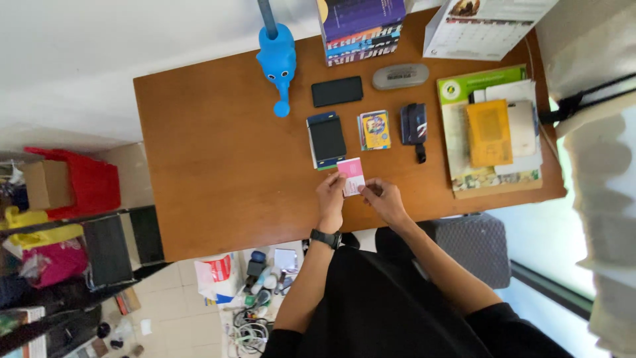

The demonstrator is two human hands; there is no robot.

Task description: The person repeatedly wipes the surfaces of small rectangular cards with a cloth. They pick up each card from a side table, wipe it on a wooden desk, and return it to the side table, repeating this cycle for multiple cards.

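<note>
Both hands are on one small pink-and-white paper card [352,175], which lies at the near edge of the brown wooden desk [212,159]. The left hand [330,197], a black watch [325,238] on its wrist, pinches the card's near left side with its fingertips. The right hand [380,198] nips the card's near right corner between thumb and curled fingers. Just beyond the card lies a flat dark rectangular case with a blue-and-white edge [326,139], almost touching it. To the right of the card and a little farther away sits a small stack of yellow-and-blue picture cards [375,129], then a dark pouch with a strap [414,126]. Well beyond the card lies a black phone [336,91], and up and left of that a bright blue plastic elephant-shaped holder [278,63].
</note>
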